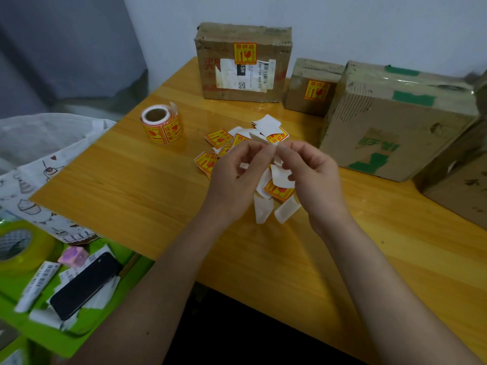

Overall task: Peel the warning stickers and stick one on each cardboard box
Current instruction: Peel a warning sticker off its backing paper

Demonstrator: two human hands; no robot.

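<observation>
Above the wooden table [118, 185], my left hand [237, 175] and my right hand [308, 172] pinch one warning sticker [263, 140] between their fingertips, its white backing facing me. Beneath them lies a heap of loose yellow-and-red stickers [218, 138] and white backing pieces [263, 209]. A sticker roll [161, 123] stands to the left. At the back, an upright cardboard box [243, 61] and a small box [311, 86] each carry a yellow sticker. The large box [395, 119] with green tape, at the right, shows none on its visible faces.
Another cardboard box [458, 185] sits at the far right edge. To the left, a green surface [87, 327] holds a black phone [84, 285], a tape roll [18, 246] and paper labels. A patterned white cloth [34, 185] lies beside the table.
</observation>
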